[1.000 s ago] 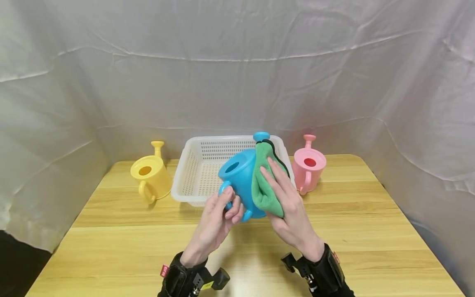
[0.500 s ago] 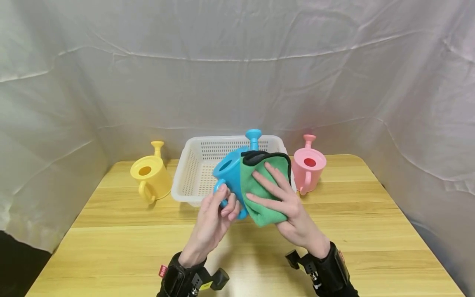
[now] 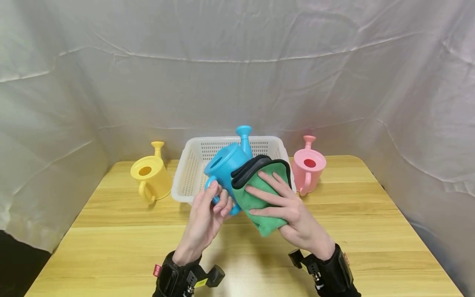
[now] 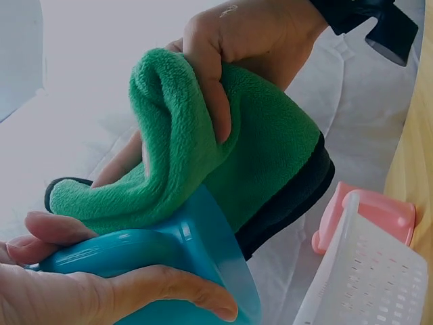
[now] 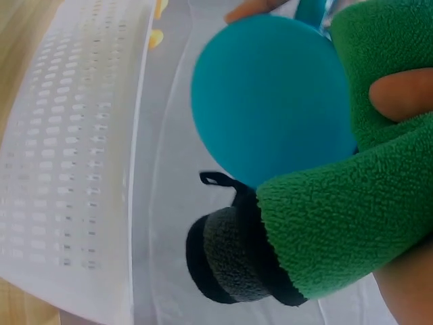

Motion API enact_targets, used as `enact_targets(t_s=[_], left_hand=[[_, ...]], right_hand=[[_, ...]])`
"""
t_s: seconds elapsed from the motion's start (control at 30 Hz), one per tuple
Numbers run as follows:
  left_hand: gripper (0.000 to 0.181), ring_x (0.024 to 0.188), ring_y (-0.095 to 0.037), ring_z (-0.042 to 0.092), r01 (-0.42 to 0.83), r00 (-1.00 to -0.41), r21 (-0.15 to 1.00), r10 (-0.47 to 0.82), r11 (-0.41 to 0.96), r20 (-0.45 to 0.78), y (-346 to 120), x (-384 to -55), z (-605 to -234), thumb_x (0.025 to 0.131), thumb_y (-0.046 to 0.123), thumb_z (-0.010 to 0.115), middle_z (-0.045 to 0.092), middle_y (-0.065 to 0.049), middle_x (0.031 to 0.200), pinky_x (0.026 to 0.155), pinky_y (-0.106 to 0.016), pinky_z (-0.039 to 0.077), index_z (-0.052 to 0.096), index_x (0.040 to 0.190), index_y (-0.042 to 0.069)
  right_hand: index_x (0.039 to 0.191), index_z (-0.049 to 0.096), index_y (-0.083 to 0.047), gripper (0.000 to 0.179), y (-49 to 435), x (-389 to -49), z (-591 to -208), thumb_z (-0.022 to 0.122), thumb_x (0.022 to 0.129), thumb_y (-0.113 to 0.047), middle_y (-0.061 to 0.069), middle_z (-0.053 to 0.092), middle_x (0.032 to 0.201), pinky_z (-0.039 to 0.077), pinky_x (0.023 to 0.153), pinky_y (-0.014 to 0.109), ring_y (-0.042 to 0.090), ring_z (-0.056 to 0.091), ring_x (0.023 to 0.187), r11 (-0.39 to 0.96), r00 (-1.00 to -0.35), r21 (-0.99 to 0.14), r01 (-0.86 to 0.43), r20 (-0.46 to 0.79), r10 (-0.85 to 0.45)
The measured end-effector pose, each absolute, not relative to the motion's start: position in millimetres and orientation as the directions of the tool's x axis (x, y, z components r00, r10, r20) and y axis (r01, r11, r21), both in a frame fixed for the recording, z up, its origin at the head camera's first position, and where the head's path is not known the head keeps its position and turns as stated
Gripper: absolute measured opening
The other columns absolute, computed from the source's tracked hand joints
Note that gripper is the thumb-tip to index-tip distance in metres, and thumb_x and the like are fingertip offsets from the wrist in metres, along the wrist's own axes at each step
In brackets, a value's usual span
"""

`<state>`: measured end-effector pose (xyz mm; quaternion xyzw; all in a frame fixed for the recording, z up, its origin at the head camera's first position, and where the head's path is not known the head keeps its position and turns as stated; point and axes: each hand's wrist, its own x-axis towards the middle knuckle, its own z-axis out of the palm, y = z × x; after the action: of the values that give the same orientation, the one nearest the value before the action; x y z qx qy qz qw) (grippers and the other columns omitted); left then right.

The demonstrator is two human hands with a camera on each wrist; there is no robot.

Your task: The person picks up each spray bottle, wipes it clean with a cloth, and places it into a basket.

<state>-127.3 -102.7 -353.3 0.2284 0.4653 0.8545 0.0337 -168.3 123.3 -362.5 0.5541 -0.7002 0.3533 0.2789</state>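
Head view: a person's two bare hands hold a blue can (image 3: 221, 167), a watering can, in the air over the table (image 3: 122, 251), partly in front of a white slotted basket (image 3: 179, 187). The can is tilted, its spout (image 3: 245, 142) pointing away from the person. The left hand (image 3: 198, 225) has its fingers (image 3: 222, 203) and thumb clamped on the can's handle (image 3: 210, 180). The right hand (image 3: 298, 218) holds a green cloth (image 3: 256, 202) with black edging against the can's side; its fingers lie spread over the cloth, and the left wrist view shows a fold gathered between them and the thumb. The right wrist view shows the can's round base just beside the cloth, and a small black loop (image 5: 218, 179) at the cloth's edge. A yellow can (image 3: 157, 183) stands upright on the table left of the basket, and a pink can (image 3: 313, 177) stands upright to its right. Each wrist wears a black strap (image 3: 334, 270). A pale, creased sheet (image 3: 237, 90) hangs behind everything.
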Motion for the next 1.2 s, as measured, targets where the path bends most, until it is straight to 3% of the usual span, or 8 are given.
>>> enact_targets(t_s=[0.17,0.5,0.83,1.0,1.2], left_hand=[[0.032,0.066,-0.008,0.04,0.166,-0.9,0.825,0.258,-0.54,0.35,-103,-126,-353,0.112,0.026,0.027,0.033,0.003,0.069,0.064,-0.019,0.031,0.039,0.084,0.015],[0.028,0.065,-0.005,0.04,0.122,-0.92,0.851,0.264,-0.511,0.291,-96,-126,-354,0.112,0.028,0.031,0.034,0.006,0.069,0.066,-0.014,0.038,0.038,0.087,0.016],[0.029,0.064,-0.005,0.038,0.131,-0.922,0.859,0.257,-0.495,0.289,-93,-126,-356,0.112,0.028,0.031,0.033,0.006,0.069,0.065,-0.014,0.037,0.036,0.086,0.016],[0.031,0.066,-0.005,0.042,0.122,-0.922,0.876,0.274,-0.467,0.275,-92,-125,-356,0.112,0.03,0.031,0.034,0.006,0.069,0.066,-0.016,0.038,0.036,0.085,0.016],[0.036,0.066,-0.006,0.042,0.158,-0.915,0.886,0.273,-0.436,0.298,-91,-125,-356,0.112,0.028,0.029,0.034,0.005,0.068,0.066,-0.019,0.036,0.037,0.08,0.014]], right_hand=[[0.119,0.074,-0.014,0.076,115,-166,-365,0.037,0.058,0.011,0.004,0.053,0.152,0.015,0.128,0.05,0.035,0.029,0.153,0.197,-0.225,-0.134,-0.971,0.79,-0.57],[0.121,0.072,-0.013,0.079,111,-164,-367,0.037,0.054,0.01,0.004,0.05,0.154,0.014,0.128,0.052,0.036,0.028,0.154,0.234,-0.235,-0.125,-0.964,0.813,-0.533],[0.123,0.07,-0.012,0.081,101,-161,-369,0.036,0.053,0.009,0.008,0.049,0.155,0.018,0.127,0.05,0.038,0.03,0.152,0.314,-0.256,-0.11,-0.943,0.843,-0.473],[0.126,0.069,-0.012,0.079,98,-161,-370,0.038,0.057,0.011,0.011,0.05,0.154,0.022,0.127,0.047,0.038,0.033,0.151,0.341,-0.299,-0.155,-0.927,0.855,-0.425],[0.139,0.059,-0.011,0.075,100,-160,-370,0.051,0.067,0.011,0.014,0.041,0.159,0.021,0.127,0.047,0.037,0.03,0.152,0.378,-0.419,-0.267,-0.886,0.811,-0.409]])
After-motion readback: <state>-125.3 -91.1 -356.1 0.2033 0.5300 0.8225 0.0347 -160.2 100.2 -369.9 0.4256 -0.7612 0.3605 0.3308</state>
